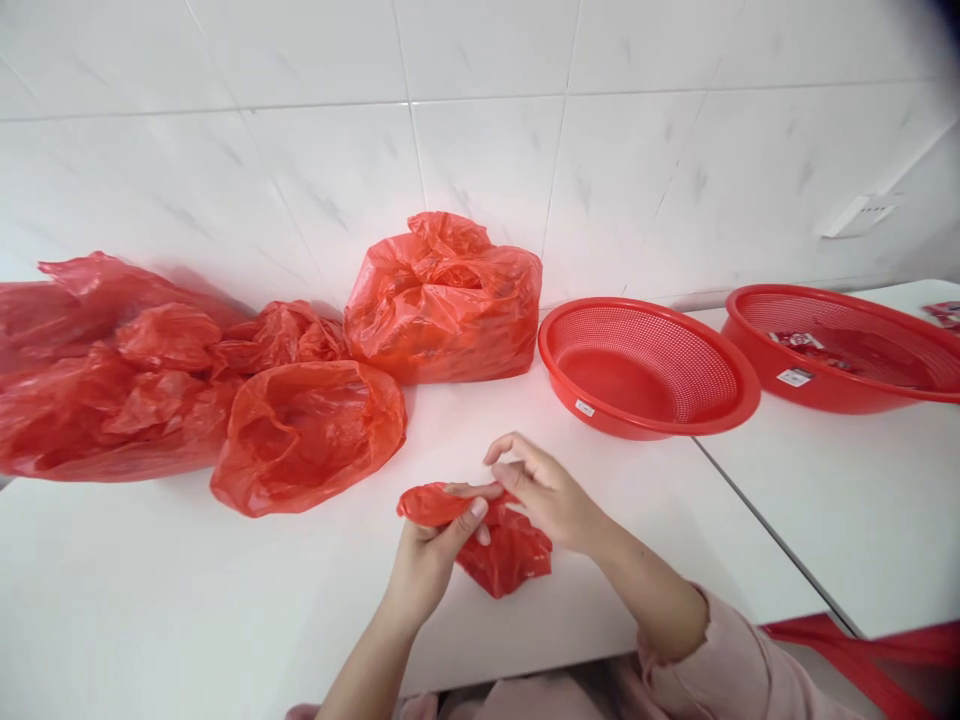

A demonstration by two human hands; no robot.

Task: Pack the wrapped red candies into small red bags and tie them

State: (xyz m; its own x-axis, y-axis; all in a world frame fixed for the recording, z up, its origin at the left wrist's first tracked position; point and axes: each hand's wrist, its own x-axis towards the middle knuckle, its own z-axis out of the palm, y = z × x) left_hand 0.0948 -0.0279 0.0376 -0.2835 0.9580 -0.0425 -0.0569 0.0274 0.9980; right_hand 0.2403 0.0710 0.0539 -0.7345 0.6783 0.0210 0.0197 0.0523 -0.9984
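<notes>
A small red plastic bag [510, 560] is held above the white table, its mouth folded over at the upper left and its loose end hanging below. My left hand [429, 565] grips this bag, thumb on top and some fingers hidden inside or behind the film. My right hand [551, 497] is at the bag's right edge, index finger and thumb curved and apart; whether its lower fingers touch the film cannot be made out. Just beyond my left hand lies an open-mouthed red plastic bag [315, 440], with nothing distinct visible inside.
Crumpled red plastic bags [142, 380] are heaped at the left. A full, bulky red bag [450, 320] stands against the tiled wall [487, 150]. To the right are a red mesh basket [622, 350] and another red basket [780, 365] holding small packets. A seam divides the tables [810, 500].
</notes>
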